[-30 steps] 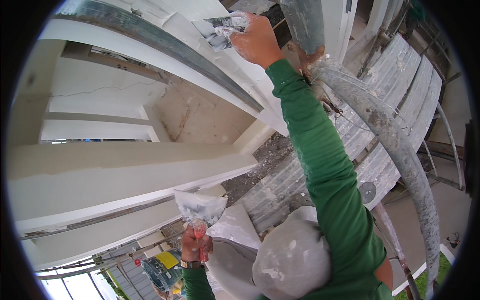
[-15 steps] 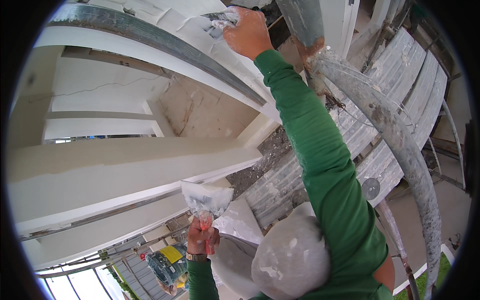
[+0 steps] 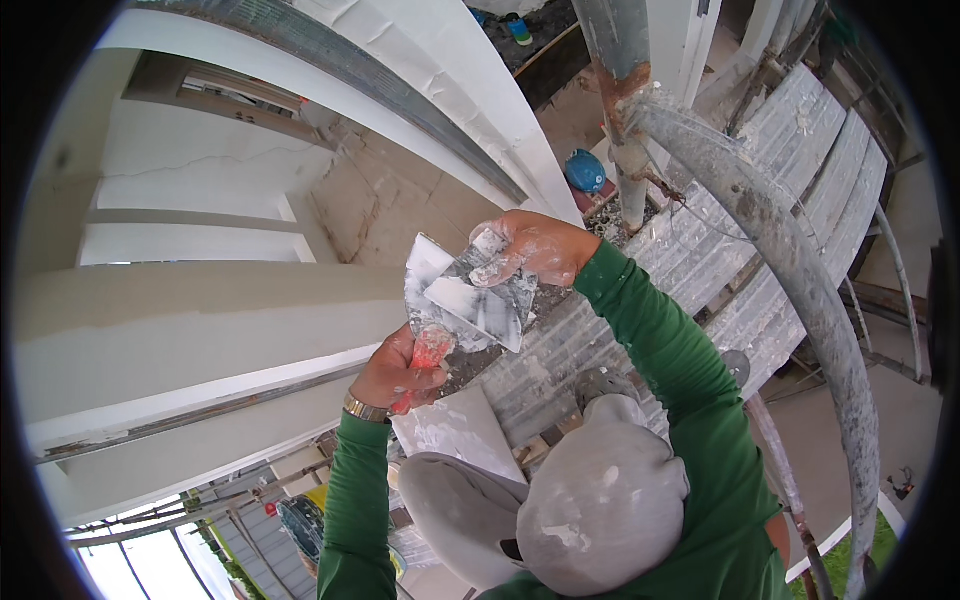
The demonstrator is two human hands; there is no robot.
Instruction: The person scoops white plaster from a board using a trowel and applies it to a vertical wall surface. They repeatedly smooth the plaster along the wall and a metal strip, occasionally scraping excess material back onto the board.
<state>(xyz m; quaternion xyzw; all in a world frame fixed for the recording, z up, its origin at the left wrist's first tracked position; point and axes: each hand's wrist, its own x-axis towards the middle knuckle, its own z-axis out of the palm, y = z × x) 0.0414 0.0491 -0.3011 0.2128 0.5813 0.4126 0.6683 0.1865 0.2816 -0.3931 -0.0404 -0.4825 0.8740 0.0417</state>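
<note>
My left hand (image 3: 392, 374) grips a putty knife by its red handle (image 3: 433, 347), its wide blade pointing up and smeared with white paste. In my right hand (image 3: 545, 248) is a flat scraper blade (image 3: 508, 300), also coated in white. The two blades overlap and seem to touch in front of me. White paste marks the fingers of my right hand. Whether the scraper has a handle is hidden by my fingers and the paste.
Left stands a pale wall ledge (image 3: 220, 320) with an opening above it. A metal pole (image 3: 612, 50) and a curved pipe (image 3: 770, 210) rise at the right, beside splattered metal planks (image 3: 770, 150). A blue round object (image 3: 585, 171) lies beyond my right hand. My grey-clad knees (image 3: 600, 490) are below.
My right hand has come down from the white strip at the top, bringing the scraper to the putty knife. My left hand has risen, and the blades now overlap.
</note>
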